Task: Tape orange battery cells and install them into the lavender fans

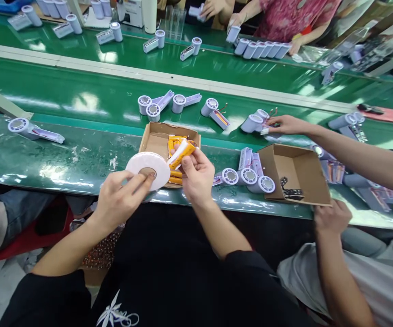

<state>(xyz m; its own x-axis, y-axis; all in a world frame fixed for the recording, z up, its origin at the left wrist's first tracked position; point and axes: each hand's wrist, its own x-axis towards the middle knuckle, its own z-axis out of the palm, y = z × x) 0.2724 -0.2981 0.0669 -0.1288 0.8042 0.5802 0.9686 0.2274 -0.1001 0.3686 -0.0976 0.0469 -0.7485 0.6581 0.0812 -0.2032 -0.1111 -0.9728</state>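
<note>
My left hand [121, 195] grips a roll of white tape [137, 161], its fingers in the cardboard core. An orange battery pack [187, 153] with a white strip along it is pinched in my right hand [198, 177], close to the roll's right edge. Both hands are over the front of a cardboard box [149, 136], where more orange battery packs [176, 176] lie. Whether the white strip is still joined to the roll, I cannot tell.
Right of my hands lie several lilac fan housings [247, 176], beside a second cardboard box [297, 163] with small dark parts. A co-worker's hand [285, 125] touches housings on the green conveyor [97, 100]. Across the line, other people handle more housings [261, 49].
</note>
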